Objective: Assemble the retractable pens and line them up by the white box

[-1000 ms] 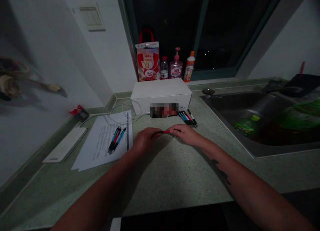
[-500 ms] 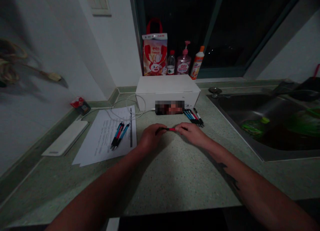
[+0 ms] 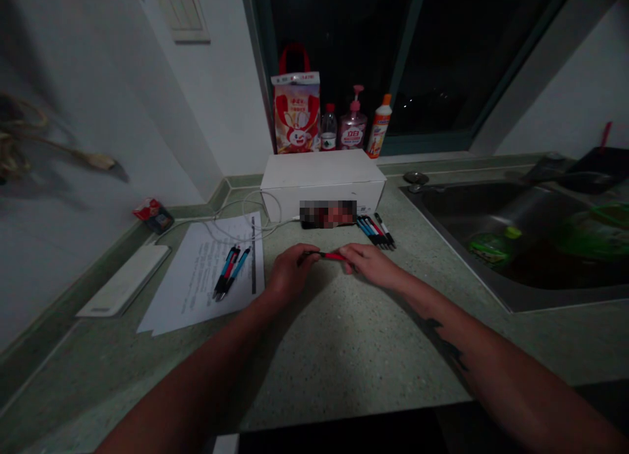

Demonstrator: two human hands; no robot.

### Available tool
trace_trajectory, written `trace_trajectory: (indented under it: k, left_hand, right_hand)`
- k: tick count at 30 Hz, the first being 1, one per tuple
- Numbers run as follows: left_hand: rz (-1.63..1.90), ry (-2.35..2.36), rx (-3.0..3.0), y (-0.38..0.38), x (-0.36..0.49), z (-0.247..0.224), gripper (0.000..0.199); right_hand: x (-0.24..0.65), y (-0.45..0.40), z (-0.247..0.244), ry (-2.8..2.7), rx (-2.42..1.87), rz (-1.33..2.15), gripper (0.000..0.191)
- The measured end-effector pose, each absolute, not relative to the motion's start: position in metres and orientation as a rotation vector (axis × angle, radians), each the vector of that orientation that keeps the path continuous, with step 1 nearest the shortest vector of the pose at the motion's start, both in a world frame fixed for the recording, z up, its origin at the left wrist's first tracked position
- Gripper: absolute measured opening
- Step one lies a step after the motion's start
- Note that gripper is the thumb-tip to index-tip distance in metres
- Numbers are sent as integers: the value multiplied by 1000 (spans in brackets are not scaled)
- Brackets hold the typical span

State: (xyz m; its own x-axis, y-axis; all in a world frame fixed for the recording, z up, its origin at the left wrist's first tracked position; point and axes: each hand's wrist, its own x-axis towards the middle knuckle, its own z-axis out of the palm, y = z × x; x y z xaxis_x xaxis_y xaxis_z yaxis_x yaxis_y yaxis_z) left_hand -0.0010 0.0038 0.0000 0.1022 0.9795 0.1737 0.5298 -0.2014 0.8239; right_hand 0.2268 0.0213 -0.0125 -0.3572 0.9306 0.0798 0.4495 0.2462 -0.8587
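While pinching the black part of a slim red-and-black plastic pen (image 3: 333, 256) between nearly closed fingers of the bare left hand (image 3: 291, 268), also gripping its red part in curled, nearly closed fingers of the bare right hand (image 3: 369, 264). Holding it roughly level above the speckled green countertop (image 3: 339, 349), near a dark, partly pixelated phone (image 3: 328, 219) before a white cardboard box (image 3: 322, 172), with mixed-colour pens (image 3: 230, 274) on printed white paper sheets (image 3: 196, 287) to the left.
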Motion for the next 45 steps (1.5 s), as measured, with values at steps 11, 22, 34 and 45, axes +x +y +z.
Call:
trace_trajectory:
  k: [11, 22, 34, 45]
  left_hand:
    - [1010, 1450, 1761, 3, -1, 2, 12]
    - [1026, 1521, 1727, 2, -2, 5, 15]
    - [1251, 1608, 1501, 7, -5, 11, 12]
    - [545, 1208, 2351, -21, 12, 1, 14]
  right_hand:
    - [222, 21, -17, -1893, -1243, 1003, 30]
    - [224, 19, -9, -1988, -1195, 638, 9]
    - [235, 30, -21, -1651, -1384, 663, 13]
    - [228, 30, -21, -1537, -1229, 769, 25]
